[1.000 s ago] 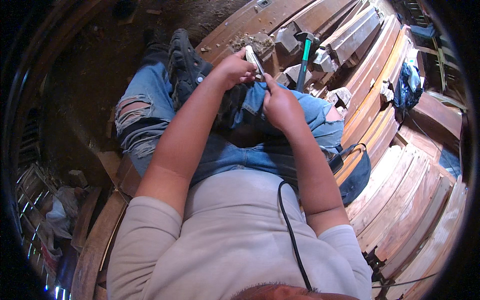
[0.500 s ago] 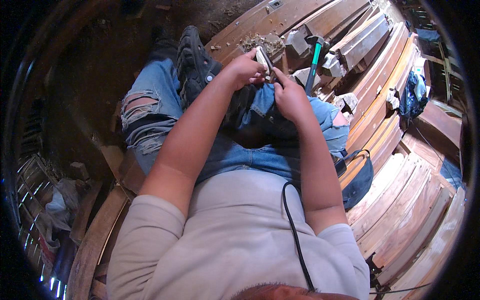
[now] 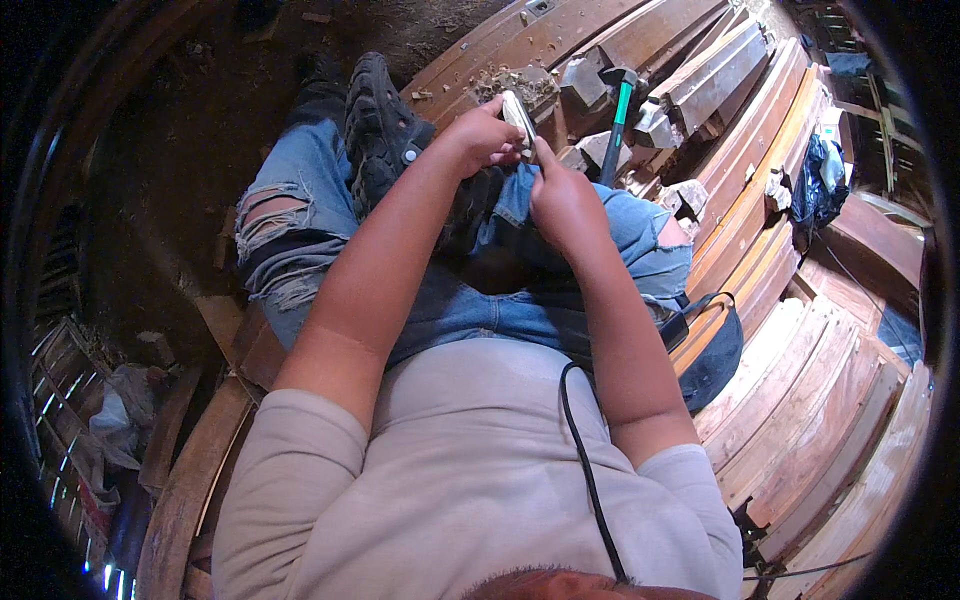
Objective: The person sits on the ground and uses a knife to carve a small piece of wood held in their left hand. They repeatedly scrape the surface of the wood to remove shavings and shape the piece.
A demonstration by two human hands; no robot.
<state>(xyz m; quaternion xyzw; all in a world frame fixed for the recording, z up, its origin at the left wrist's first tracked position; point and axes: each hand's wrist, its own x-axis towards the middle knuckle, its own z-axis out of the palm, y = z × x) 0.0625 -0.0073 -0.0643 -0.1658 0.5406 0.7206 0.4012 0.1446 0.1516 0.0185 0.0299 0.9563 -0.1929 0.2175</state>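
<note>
Measured against the hammer (image 3: pixel 619 116), the right hand (image 3: pixel 566 205) sits slightly nearer the body than half a second ago, and more of the pale piece (image 3: pixel 511 109) shows; the left hand (image 3: pixel 481 140) keeps much the same place, while the whole view swings a little.

The pale piece lies left of the hammer, pinched in the left fingers. Its long axis slants from far left to near right, across the line of the hammer's handle. A slim dark tool (image 3: pixel 526 122) runs along its hammer side; the right hand is closed around the tool's near end, though the handle itself is hidden. Of the two hands, the right is nearer the hammer.

Pale offcuts (image 3: pixel 606 149) crowd the hammer's handle, limiting sideways room there. Farther left of the hammer, the dark shoe (image 3: pixel 378 130) borders the left hand. Shavings (image 3: pixel 515 83) lie left of the hammer's head, just beyond the piece's far tip.
</note>
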